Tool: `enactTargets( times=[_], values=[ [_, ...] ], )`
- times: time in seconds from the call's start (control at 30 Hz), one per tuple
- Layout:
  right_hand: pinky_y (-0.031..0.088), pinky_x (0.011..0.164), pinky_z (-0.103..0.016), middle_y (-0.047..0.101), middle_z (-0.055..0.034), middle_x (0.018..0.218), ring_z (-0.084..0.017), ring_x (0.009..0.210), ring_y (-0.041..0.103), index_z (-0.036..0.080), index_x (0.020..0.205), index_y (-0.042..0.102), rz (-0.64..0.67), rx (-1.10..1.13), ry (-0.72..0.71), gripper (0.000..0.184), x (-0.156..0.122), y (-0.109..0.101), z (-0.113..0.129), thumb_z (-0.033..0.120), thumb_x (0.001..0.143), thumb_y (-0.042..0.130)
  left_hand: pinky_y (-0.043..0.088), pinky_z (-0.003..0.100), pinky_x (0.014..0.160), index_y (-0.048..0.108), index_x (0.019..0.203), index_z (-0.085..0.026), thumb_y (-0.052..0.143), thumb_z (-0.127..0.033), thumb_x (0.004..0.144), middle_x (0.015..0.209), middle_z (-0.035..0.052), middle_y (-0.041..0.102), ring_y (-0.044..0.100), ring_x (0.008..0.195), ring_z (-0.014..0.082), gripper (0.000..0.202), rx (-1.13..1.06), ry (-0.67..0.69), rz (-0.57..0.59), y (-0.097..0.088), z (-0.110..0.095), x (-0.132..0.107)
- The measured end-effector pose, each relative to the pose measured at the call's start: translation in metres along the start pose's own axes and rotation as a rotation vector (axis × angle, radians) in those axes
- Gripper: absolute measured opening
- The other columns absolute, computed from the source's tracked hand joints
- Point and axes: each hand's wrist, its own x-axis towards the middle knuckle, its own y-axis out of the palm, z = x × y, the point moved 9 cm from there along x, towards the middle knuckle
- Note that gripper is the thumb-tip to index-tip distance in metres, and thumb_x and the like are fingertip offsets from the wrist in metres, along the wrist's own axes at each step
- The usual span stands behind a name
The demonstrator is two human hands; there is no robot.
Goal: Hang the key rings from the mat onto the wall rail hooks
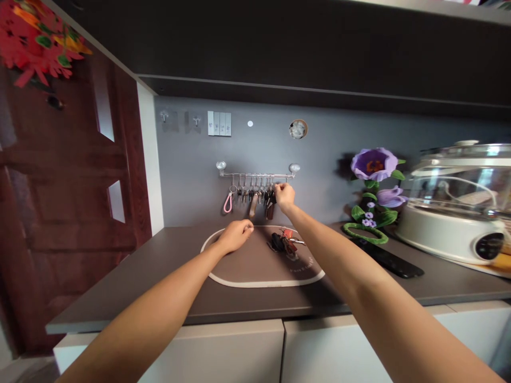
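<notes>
Right hand (285, 196) pinches keys (271, 197) on the rail (255, 175) — a tug could unseat it; left hand (236, 234) half-curled, grasp unclear.

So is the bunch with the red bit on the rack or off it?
Off. The bunch lies on the mat, below the rack where other keys hang.

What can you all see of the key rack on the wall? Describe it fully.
The key rack is a slim, shiny, clear-looking bar, fixed level on the grey wall between two round mounts. Small hooks along it bear a row of keys, with a pink loop towards the left. The right hand is near its right end; whether it touches the rack is unclear.
</notes>
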Motion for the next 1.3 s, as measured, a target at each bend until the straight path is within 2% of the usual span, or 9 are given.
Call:
enactTargets(
  times=[0.33, 0.5, 0.67, 0.83, 0.93, 1.07, 1.17, 1.3],
  values=[
    [0.039, 0.070, -0.027, 0.059, -0.0018, 0.067, -0.013, 0.065, 0.051, 0.017, 0.070, 0.056, 0.058, 0.125, 0.018, 0.018, -0.003, 0.009, -0.013, 0.034, 0.070, 0.048, 0.037, 0.022, 0.058, 0.060, 0.086, -0.018, 0.042, -0.029, 0.079, 0.067, 0.0020, 0.062, 0.055, 0.061, 0.0134, 0.022, -0.010, 0.017, -0.006, 0.003, 0.006, 0.002],
    [0.039, 0.073, -0.029, 0.060, -0.0032, 0.074, -0.014, 0.067, 0.052, 0.017, 0.074, 0.056, 0.103, 0.136, 0.022, 0.014, -0.010, 0.010, -0.011, 0.027, 0.071, 0.047, 0.038, 0.022, 0.059, 0.060, 0.088, -0.017, 0.041, -0.029, 0.080, 0.067, 0.0017, 0.062, 0.056, 0.062, 0.0132, 0.023, -0.003, 0.019, 0.005, 0.004, 0.007, 0.001],
    [0.040, 0.079, -0.030, 0.062, -0.0055, 0.086, -0.014, 0.077, 0.055, 0.017, 0.082, 0.057, 0.143, 0.199, 0.048, 0.015, -0.021, 0.001, -0.009, 0.019, 0.068, 0.050, 0.039, 0.022, 0.061, 0.059, 0.093, -0.017, 0.042, -0.030, 0.080, 0.070, 0.0022, 0.063, 0.057, 0.063, 0.0133, 0.025, 0.009, 0.010, 0.004, 0.001, 0.008, -0.002],
    [0.041, 0.080, -0.031, 0.063, -0.0044, 0.086, -0.014, 0.078, 0.055, 0.016, 0.081, 0.057, 0.221, 0.207, 0.094, 0.014, -0.040, -0.011, -0.014, 0.019, 0.069, 0.051, 0.041, 0.023, 0.064, 0.057, 0.101, -0.016, 0.044, -0.031, 0.079, 0.080, 0.0040, 0.064, 0.058, 0.070, 0.0141, 0.029, 0.035, -0.053, 0.008, 0.001, 0.012, -0.004],
    [0.042, 0.078, -0.030, 0.062, -0.0036, 0.081, -0.013, 0.073, 0.056, 0.015, 0.080, 0.057, 0.326, 0.226, 0.122, 0.012, -0.057, -0.014, -0.018, 0.017, 0.070, 0.049, 0.042, 0.024, 0.068, 0.055, 0.105, -0.016, 0.045, -0.030, 0.078, 0.086, 0.0052, 0.065, 0.059, 0.075, 0.0153, 0.032, 0.092, -0.048, 0.043, 0.002, 0.005, -0.002],
    [0.045, 0.072, -0.028, 0.062, -0.0029, 0.073, -0.011, 0.068, 0.057, 0.015, 0.077, 0.056, 0.470, 0.302, 0.161, 0.009, -0.084, -0.018, -0.025, 0.015, 0.071, 0.049, 0.042, 0.024, 0.067, 0.056, 0.104, -0.016, 0.046, -0.029, 0.077, 0.084, 0.0046, 0.065, 0.059, 0.075, 0.0157, 0.031, 0.119, -0.021, 0.098, 0.009, -0.014, 0.006],
    [0.046, 0.069, -0.027, 0.063, -0.0033, 0.075, -0.012, 0.069, 0.058, 0.015, 0.081, 0.056, 0.479, 0.292, 0.173, 0.010, -0.098, -0.026, -0.034, 0.016, 0.072, 0.051, 0.042, 0.023, 0.065, 0.059, 0.096, -0.015, 0.048, -0.029, 0.076, 0.081, 0.0044, 0.065, 0.058, 0.070, 0.0144, 0.027, 0.066, -0.083, 0.099, 0.017, -0.024, 0.013],
    [0.047, 0.070, -0.027, 0.063, -0.0044, 0.079, -0.011, 0.071, 0.059, 0.015, 0.085, 0.056, 0.458, 0.208, 0.134, 0.013, -0.110, -0.035, -0.046, 0.016, 0.074, 0.049, 0.041, 0.023, 0.067, 0.062, 0.083, -0.014, 0.049, -0.027, 0.075, 0.082, 0.0057, 0.066, 0.058, 0.074, 0.0145, 0.020, 0.014, -0.148, 0.023, 0.031, -0.035, 0.021]
  ],
)
